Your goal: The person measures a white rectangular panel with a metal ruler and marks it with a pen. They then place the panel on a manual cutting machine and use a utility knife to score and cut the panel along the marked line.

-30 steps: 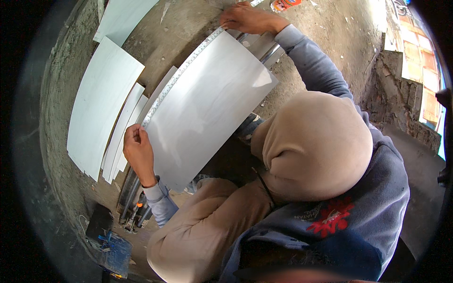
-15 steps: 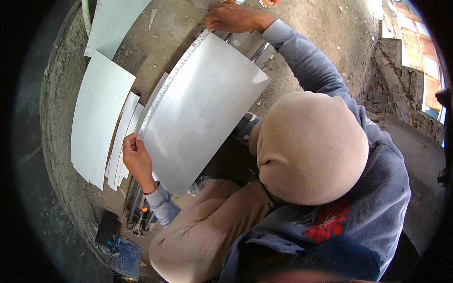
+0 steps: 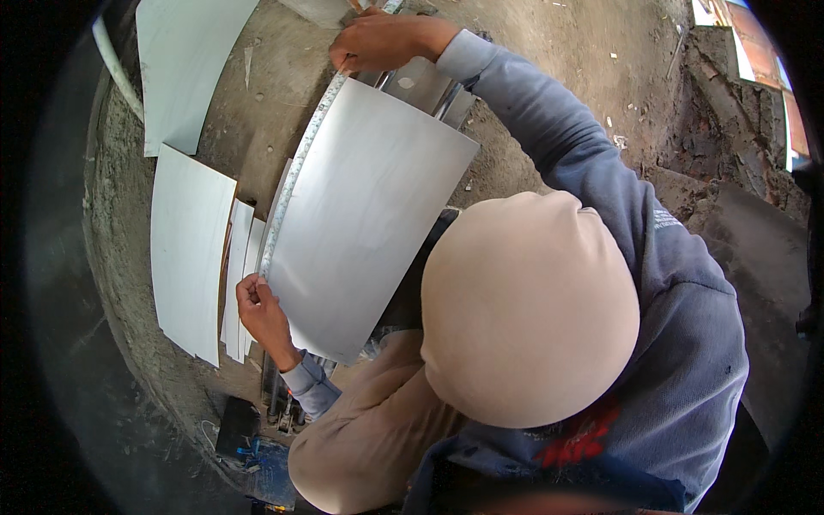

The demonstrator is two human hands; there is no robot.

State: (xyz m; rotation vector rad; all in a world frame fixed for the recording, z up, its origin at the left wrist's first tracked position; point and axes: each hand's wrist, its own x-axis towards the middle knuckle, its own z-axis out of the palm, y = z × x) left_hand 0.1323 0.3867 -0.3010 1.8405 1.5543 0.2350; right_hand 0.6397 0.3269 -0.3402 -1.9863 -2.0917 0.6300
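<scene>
A large glossy white tile (image 3: 369,189) lies at a slant over metal bars (image 3: 445,101), which show past its far edge. Along its left edge stretches a pale strip with dark marks, a tape measure (image 3: 294,174). My left hand (image 3: 264,316) pinches its near end between thumb and fingers at the tile's near left corner. At the far left corner my right hand (image 3: 388,41) is closed over the tape, which reappears beyond the knuckles. The undersides of the right fingers are hidden.
Left of the tile lie a white panel (image 3: 190,257) and narrow white strips (image 3: 236,279). Another pale panel (image 3: 189,69) lies farther off. A dark blue object (image 3: 272,472) sits at the lower left. My beige-clad knee (image 3: 532,309) rises at the right.
The whole view has shifted, so tile and right hand appear farther left. Both hands keep their places at the tape's two ends.
</scene>
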